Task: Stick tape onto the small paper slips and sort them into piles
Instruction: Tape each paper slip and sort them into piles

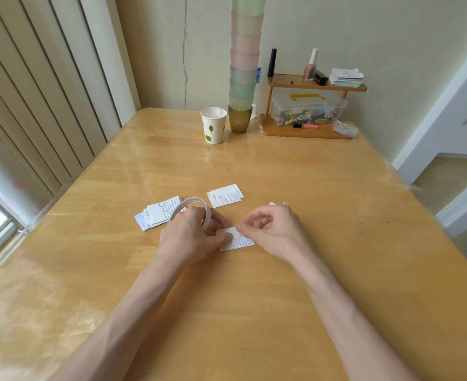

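Two hands (pixel 192 232) (pixel 275 229) grip one slip (pixel 237 241), one tape (pixel 191 200), beside two piles (pixel 159 213) (pixel 225 195)

left hand (pixel 192 232) gripping tape roll (pixel 192 209), right hand (pixel 273 229) seemingly pinching slip (pixel 237 240)

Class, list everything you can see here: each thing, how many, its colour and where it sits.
Table: one, light wood, under everything.
Working slip: one, white printed, between the hands.
Left slip pile: one, white, beside left hand.
Far slip pile: one, white, beyond the hands.
Tape roll: one, whitish, in left hand.
Paper cup: one, white with green leaves, far side.
Cup stack: one, green and pink on amber, beside paper cup.
Shelf: one, wooden, far right, bearing clear box.
Left hand: grips the roll.
Right hand: pinches the slip's edge.
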Demonstrator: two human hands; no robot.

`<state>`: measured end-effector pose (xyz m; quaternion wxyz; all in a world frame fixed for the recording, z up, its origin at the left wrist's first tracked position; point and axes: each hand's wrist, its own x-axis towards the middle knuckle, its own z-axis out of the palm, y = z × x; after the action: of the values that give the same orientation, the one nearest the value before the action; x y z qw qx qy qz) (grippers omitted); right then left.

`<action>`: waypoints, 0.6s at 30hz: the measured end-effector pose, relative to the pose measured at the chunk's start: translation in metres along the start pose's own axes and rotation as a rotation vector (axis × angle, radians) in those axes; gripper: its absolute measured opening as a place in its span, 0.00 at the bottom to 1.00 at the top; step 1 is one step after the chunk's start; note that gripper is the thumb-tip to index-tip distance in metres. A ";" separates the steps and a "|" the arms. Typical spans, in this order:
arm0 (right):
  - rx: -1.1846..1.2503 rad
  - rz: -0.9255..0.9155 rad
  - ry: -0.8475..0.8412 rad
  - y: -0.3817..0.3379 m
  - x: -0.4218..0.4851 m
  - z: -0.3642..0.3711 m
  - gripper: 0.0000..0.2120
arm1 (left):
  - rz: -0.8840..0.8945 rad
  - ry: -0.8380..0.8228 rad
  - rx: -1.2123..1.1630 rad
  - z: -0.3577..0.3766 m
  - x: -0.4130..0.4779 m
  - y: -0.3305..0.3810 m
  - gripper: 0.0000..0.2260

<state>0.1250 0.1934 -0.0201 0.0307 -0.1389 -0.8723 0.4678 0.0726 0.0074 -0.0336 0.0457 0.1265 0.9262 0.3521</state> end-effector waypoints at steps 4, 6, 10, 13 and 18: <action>-0.088 -0.057 0.015 0.003 0.002 0.012 0.08 | -0.004 0.014 -0.002 0.001 -0.001 0.000 0.09; -0.120 -0.075 0.030 0.005 0.002 0.013 0.07 | -0.004 0.015 -0.001 0.002 0.000 0.000 0.09; -0.147 -0.088 0.036 0.007 0.002 0.014 0.05 | -0.017 0.008 0.002 0.002 0.000 -0.002 0.09; -0.134 -0.077 0.038 0.009 0.004 0.014 0.06 | -0.007 0.008 -0.008 0.002 0.000 -0.003 0.09; -0.103 -0.039 0.038 0.009 0.007 0.017 0.07 | 0.010 0.002 -0.006 0.003 0.000 -0.005 0.09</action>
<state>0.1172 0.1864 -0.0372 0.0491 -0.1322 -0.8970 0.4190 0.0718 0.0056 -0.0395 0.0433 0.1304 0.9247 0.3550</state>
